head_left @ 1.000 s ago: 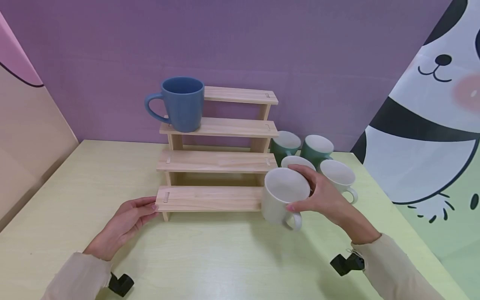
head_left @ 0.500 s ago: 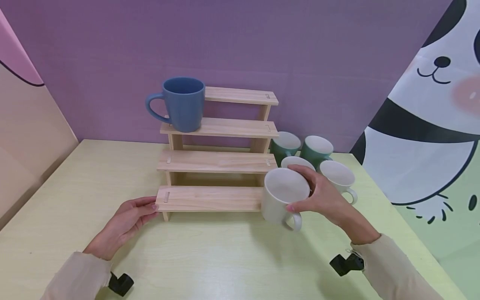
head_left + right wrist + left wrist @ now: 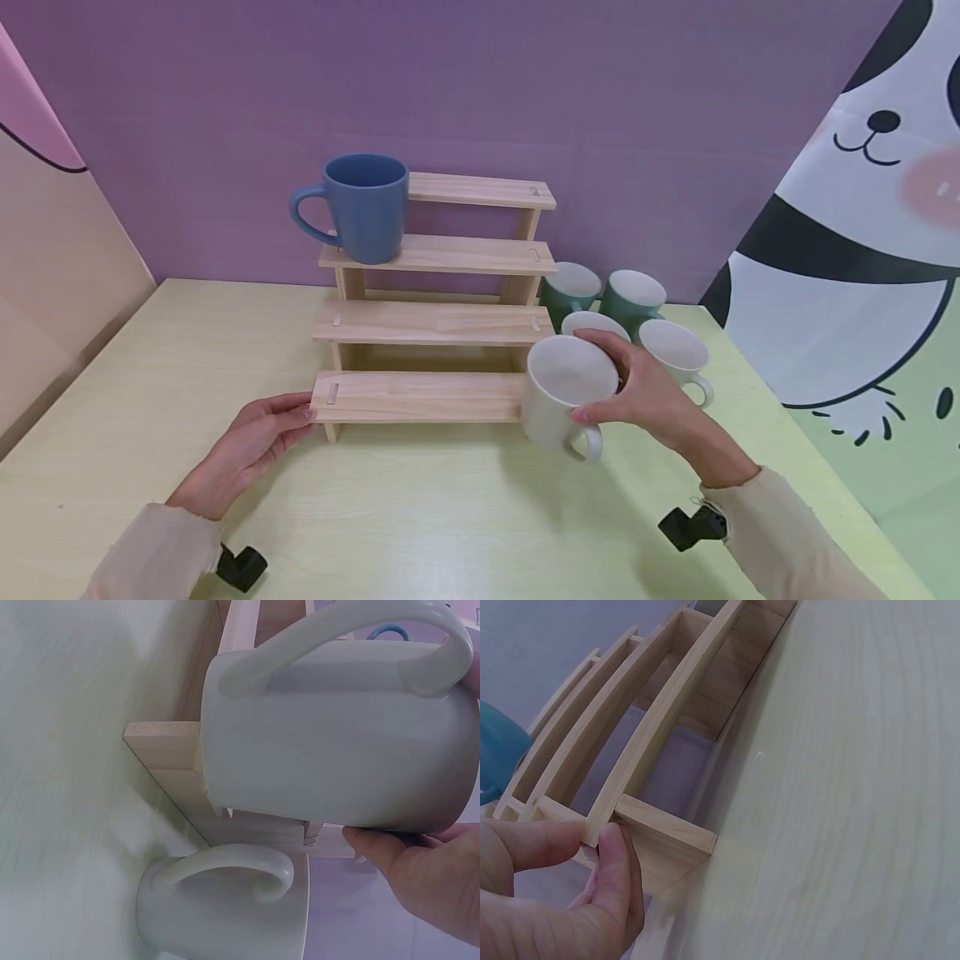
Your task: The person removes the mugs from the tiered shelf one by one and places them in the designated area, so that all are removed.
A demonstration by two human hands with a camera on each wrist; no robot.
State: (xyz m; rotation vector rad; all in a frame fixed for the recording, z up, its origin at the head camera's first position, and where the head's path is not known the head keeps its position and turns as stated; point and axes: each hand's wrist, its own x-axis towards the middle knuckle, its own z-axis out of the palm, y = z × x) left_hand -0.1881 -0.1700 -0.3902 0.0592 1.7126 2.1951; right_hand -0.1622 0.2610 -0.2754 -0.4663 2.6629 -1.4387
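A stepped wooden rack [image 3: 420, 396] stands on the table, its boards rising toward the back. My left hand [image 3: 243, 450] pinches the left end of its lowest board; in the left wrist view thumb and fingers [image 3: 613, 866] lie on either side of that end. With my right hand [image 3: 648, 392] I grip a white mug [image 3: 555, 408] near its rim, raised off the table at the rack's right end. Its handle points toward me, and it hides the end of the lowest board. A blue mug [image 3: 371, 217] rests on the second board from the top, handle to the left.
Right of the rack stand two green mugs [image 3: 636, 296] with white insides. Nearer are another white mug [image 3: 675, 346] and one partly hidden white mug [image 3: 596, 323] behind my right hand. A purple wall [image 3: 480, 92] rises behind the table [image 3: 420, 517].
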